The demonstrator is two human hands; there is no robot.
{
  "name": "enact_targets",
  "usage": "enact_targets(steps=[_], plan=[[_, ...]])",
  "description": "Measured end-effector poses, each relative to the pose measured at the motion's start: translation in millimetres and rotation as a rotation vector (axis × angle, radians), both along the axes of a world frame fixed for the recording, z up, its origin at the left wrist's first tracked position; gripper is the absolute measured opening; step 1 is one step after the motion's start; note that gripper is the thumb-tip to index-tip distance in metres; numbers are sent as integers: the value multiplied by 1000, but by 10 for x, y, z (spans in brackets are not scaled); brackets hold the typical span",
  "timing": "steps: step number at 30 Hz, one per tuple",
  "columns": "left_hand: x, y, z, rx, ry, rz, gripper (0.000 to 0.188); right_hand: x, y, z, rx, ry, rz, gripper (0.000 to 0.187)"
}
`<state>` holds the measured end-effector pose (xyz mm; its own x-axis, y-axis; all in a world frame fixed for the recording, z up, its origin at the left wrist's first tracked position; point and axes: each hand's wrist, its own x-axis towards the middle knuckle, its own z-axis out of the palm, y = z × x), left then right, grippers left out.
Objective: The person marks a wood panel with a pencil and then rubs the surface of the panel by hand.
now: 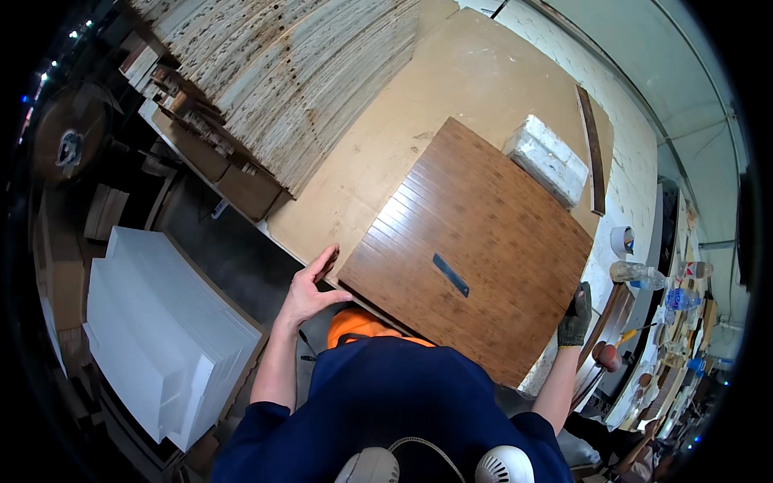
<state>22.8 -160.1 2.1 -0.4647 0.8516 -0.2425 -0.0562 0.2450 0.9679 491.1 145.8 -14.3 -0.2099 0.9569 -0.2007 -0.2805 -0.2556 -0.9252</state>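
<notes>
A square brown wood-plank panel (491,233) with a glossy, grooved face lies on the table before me, turned at an angle. A small dark flat strip (451,275) rests on its face. My left hand (312,288) is bare and open at the panel's left corner, thumb and fingers spread to either side of it. At the right edge is my right hand (575,320) in a dark glove, its fingers stretched along the side of the panel; their undersides are hidden. A whitish wrapped block (547,161) sits against the panel's far edge.
Stacked boards (298,72) rise at the back left on the cardboard-covered table (483,64). A narrow dark strip of wood (592,149), a tape roll (622,240) and plastic bottles (640,274) are to the right. White panels (165,338) are stacked at the lower left; a fan (72,145) stands beyond.
</notes>
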Motion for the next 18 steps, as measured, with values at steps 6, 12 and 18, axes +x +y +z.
enact_targets(steps=[6, 12, 18], plan=[[98, -4, -137, -52, 98, 79, 78, 152, -177, -172, -10, -73, -79, 49], [184, 55, -165, -2, 329, 39, 63, 132, -410, -88, -5, -111, -57, 56], [149, 2, -187, 5, 419, 48, 61, 220, -731, -137, 85, -272, -40, 62]])
